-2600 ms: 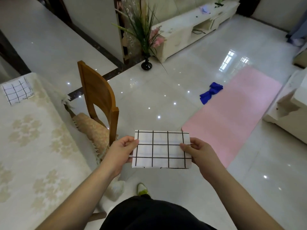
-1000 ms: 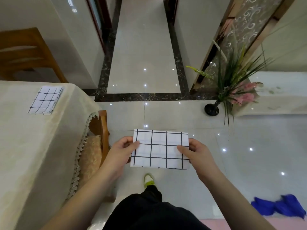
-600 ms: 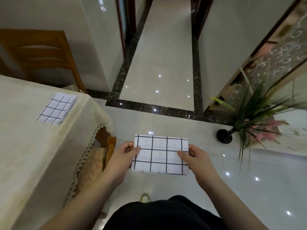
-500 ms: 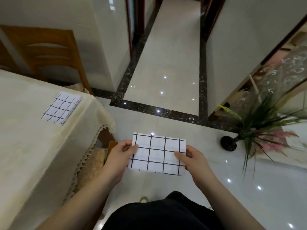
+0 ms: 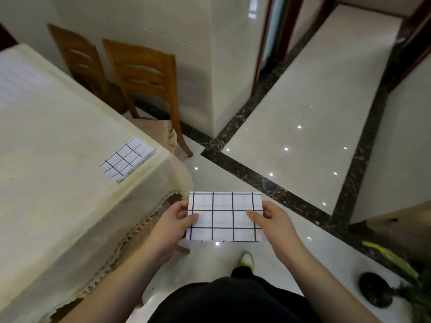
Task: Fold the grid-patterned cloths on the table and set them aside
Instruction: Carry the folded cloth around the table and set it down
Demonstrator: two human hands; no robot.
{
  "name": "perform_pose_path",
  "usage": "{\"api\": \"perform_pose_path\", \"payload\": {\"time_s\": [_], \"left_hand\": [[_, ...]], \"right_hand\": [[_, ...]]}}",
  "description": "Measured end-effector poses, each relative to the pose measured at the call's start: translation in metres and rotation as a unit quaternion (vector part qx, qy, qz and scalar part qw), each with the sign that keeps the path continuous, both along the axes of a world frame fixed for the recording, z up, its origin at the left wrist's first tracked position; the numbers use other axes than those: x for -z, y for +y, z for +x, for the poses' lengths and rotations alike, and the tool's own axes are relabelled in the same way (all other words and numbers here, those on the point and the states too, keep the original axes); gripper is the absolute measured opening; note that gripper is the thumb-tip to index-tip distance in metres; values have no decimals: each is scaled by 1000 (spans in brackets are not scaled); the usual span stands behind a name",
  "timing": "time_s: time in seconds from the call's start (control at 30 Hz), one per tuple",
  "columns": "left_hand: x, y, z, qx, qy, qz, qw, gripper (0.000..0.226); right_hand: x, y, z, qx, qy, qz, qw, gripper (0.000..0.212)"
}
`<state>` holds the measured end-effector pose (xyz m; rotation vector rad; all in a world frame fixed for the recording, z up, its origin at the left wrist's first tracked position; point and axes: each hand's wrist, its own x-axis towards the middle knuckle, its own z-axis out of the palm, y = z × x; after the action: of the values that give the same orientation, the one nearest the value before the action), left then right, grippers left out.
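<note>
Turning toward the surface (image 5: 58,183), the person now sees more of it than a moment ago. Both hands, the left hand (image 5: 173,226) and the right hand (image 5: 271,221), still pinch the folded grid cloth (image 5: 225,216) in the air beside its corner. Another folded cloth (image 5: 127,163) lies there already, so this one probably goes next to it.

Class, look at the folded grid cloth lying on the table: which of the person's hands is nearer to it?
Left. The left hand pinches the held cloth just off the table corner, below the folded cloth; the right hand is farther out.
</note>
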<state>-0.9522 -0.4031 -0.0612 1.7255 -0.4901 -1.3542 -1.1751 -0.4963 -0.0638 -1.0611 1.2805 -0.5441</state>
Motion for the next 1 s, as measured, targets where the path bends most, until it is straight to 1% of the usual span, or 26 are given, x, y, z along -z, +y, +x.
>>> {"api": "perform_pose_path", "payload": {"time_s": [0.13, 0.2, 0.33, 0.43, 0.5, 0.57, 0.67, 0.7, 0.83, 0.93, 1.0], "left_hand": [[-3, -32, -12, -71, 17, -1, 997, 28], [-6, -44, -15, -110, -3, -6, 994, 22], [-10, -61, -15, -166, -11, -5, 986, 12], [-8, -66, -7, -215, -12, 1, 977, 11], [-8, -66, 3, -229, -2, 1, 973, 12], [-7, -63, 15, -233, 9, -10, 972, 17], [-4, -59, 36, -218, 29, -21, 975, 38], [-1, -58, 44, -218, 37, -28, 975, 40], [14, -54, 75, -246, 42, -30, 968, 37], [28, -47, 101, -290, 23, -27, 956, 28], [37, -42, 119, -318, 9, -9, 948, 20]], "right_hand": [[-7, -57, 0, -62, -21, 3, 998, 21], [-8, -79, 3, -83, -24, -2, 996, 21], [-9, -110, 19, -108, -41, -1, 993, 21], [-7, -127, 40, -137, -42, -5, 990, 21], [-5, -136, 56, -156, -39, -11, 987, 21], [-3, -143, 73, -177, -33, -14, 984, 20], [0, -153, 104, -215, -18, -10, 976, 21], [1, -156, 115, -229, -15, -9, 973, 21], [4, -166, 164, -269, 8, -13, 963, 22], [7, -169, 202, -299, 24, -9, 954, 22], [9, -168, 226, -323, 37, -5, 946, 20]]}}
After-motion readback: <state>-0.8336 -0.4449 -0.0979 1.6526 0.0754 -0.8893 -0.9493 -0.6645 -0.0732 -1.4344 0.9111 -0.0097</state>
